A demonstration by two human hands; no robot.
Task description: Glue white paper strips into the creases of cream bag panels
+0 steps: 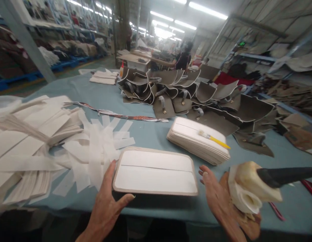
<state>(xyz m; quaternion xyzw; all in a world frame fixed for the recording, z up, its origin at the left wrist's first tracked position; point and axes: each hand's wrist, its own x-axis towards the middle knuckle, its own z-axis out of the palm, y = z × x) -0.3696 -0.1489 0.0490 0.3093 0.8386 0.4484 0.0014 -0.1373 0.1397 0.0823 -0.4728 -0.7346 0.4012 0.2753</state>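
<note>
In front of me lies a stack of white rounded rectangular panels (156,179) with beige edges and a long line across the top one. My left hand (109,198) is at its left end, thumb and fingers spread, the fingers along the side. Off the right end, my right hand (211,188) is held with its fingers apart and a small gap to the panels. Behind them stands a second panel stack (181,129), set at an angle. A yellow-handled brush (216,140) rests on top of it.
White strips (95,151) and piles of cream pieces (22,134) spread over the left. Half-made taupe bags (166,106) crowd the back. A cream glue container (244,181) with a black handle stands at right. A person (183,60) is farther off.
</note>
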